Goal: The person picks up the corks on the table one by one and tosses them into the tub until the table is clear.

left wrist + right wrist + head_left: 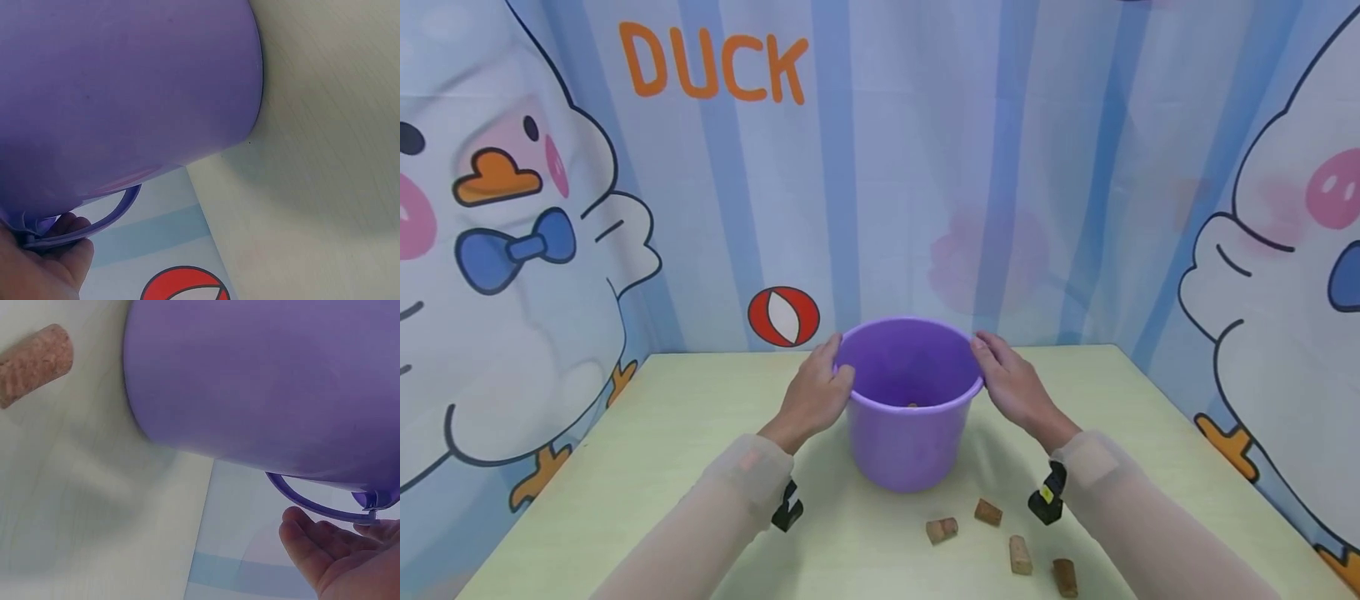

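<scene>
A purple bucket (910, 450) stands on the table with its mouth facing up, seen between both hands. My left hand (817, 387) grips its rim on the left, thumb over the edge; in the left wrist view the fingers curl by the end of the bucket's handle (112, 222). On the opposite side my right hand (1013, 383) holds the rim, thumb on top, and its fingers lie under the hanging handle (306, 501) in the right wrist view. A small brownish bit (913, 406) shows inside the bucket, mostly hidden by the front rim.
Several corks lie on the table in front of the bucket: one cork (942, 530) nearest it, others toward the right forearm, including a darker cork (1064, 577). The pale yellow table (700, 433) ends at a blue-striped curtain (895, 167) printed with cartoon ducks.
</scene>
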Tool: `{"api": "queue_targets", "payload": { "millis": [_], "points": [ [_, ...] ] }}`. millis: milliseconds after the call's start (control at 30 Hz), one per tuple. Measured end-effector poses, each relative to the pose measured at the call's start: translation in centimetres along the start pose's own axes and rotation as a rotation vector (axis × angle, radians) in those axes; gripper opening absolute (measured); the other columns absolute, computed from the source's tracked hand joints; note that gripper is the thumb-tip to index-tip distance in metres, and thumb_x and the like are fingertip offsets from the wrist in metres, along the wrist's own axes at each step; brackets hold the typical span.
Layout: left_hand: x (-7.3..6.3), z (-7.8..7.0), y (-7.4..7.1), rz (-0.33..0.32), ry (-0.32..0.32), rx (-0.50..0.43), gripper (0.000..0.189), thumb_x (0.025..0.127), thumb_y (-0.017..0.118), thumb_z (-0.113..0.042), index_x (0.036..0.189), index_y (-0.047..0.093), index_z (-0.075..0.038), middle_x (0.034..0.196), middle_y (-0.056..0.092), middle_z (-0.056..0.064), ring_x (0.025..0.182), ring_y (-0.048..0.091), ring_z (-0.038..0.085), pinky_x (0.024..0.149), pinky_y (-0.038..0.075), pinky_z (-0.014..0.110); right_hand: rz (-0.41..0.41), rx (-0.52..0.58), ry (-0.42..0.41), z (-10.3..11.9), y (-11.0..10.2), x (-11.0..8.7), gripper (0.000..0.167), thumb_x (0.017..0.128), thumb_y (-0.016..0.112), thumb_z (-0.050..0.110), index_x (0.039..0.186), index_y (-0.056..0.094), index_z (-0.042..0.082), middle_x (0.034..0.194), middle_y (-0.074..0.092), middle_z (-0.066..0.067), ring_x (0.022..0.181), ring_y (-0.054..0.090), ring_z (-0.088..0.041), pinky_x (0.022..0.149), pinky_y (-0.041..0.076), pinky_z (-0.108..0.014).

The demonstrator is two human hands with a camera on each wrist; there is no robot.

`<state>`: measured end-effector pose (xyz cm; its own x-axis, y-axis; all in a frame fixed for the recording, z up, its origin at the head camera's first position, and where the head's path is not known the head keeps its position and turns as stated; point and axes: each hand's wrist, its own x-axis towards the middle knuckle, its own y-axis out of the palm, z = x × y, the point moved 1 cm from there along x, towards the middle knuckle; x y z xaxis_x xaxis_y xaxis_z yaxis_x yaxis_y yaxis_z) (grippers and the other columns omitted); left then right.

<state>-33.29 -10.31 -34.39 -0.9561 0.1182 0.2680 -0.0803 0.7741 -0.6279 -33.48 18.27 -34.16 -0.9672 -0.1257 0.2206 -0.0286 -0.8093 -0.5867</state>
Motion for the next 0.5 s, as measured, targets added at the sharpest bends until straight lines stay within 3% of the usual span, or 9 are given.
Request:
{"api": "queue_targets", "payload": {
  "millis": [100, 500],
  "points": [
    [0.0, -0.1, 0.0, -0.001, -0.001, 0.000, 0.068, 0.100, 0.039, -0.025, 0.163, 0.021, -0.005, 0.161, 0.036, 0.015, 0.149, 0.035, 0.036, 0.117, 0.031, 0.060, -0.015, -0.031, -0.013, -0.2, -0.1, -0.4, 0.075, 0.107, 0.027, 0.060, 0.163, 0.025, 0.010, 0.163, 0.034, -0.017, 0.148, 0.035, -0.041, 0.118, 0.029, -0.061],
    [0.0, -0.1, 0.0, -0.002, -0.012, 0.003, 0.068, 0.100, 0.039, -0.025, 0.163, 0.021, -0.005, 0.161, 0.036, 0.014, 0.149, 0.034, 0.035, 0.117, 0.031, 0.060, -0.051, -0.057, -0.092, -0.6, -0.2, -2.0, 0.070, 0.108, 0.032, 0.057, 0.158, 0.034, 0.008, 0.156, 0.044, -0.021, 0.134, 0.052, -0.045, 0.108, 0.042, -0.062]
  ]
}}
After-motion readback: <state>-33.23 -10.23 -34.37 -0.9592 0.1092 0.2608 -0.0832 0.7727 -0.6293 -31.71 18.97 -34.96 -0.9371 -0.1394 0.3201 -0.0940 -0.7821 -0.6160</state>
